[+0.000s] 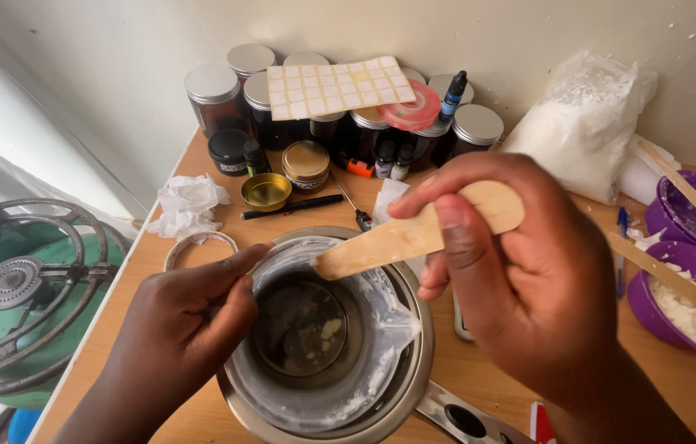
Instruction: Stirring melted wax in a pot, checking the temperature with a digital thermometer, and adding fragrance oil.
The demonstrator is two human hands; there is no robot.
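My right hand point(520, 279) grips a flat wooden stick point(413, 234), its tip resting at the rim of a round container point(315, 386) coated inside with white wax. At its bottom lies a dark liquid with pale bits point(298, 329). That container sits inside a steel pot point(409, 386). My left hand point(187, 321) holds the container's left rim, thumb over the edge.
Dark jars with silver lids point(212, 94), a sheet of round stickers point(335, 86) and small dropper bottles point(393, 160) stand at the back. A bag of white flakes point(582, 123) and purple bowls point(685, 304) are on the right. A gas burner point(23, 288) is left of the table. Crumpled tissue point(187, 201) lies nearby.
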